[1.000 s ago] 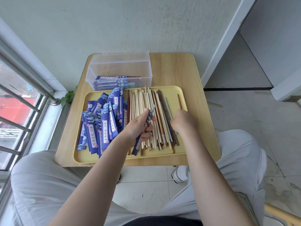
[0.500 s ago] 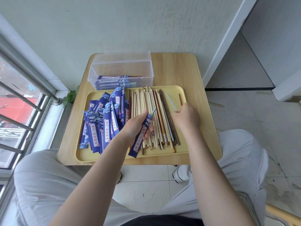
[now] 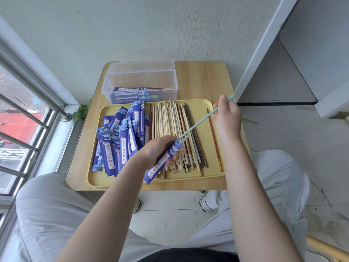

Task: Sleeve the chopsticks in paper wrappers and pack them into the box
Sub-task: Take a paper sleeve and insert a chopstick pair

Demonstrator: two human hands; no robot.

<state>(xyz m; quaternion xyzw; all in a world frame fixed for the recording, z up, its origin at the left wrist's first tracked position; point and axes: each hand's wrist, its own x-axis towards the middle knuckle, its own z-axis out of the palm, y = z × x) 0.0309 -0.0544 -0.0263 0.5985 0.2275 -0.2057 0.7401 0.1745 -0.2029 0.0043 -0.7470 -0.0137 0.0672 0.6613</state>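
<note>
Hands: L (image 3: 160, 148) grips wrapper (image 3: 163, 161), R (image 3: 227, 115) pinches chopstick (image 3: 198, 124).

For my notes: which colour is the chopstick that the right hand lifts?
Light blue chopstick, pinched by the right hand; clearest in the head view.

Wrapper (image 3: 164, 159) hides 1 chopstick's (image 3: 186, 137) lower part; print unreadable.

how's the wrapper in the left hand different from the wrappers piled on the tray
The held wrapper is gripped by the left hand above the tray; the piled wrappers lie loose on the tray's left side. The held wrapper has one light blue chopstick end poking from its mouth, and the right hand brings a second light blue chopstick to it; the piled wrappers look unfilled. Both share the same blue print with a white label.
</note>
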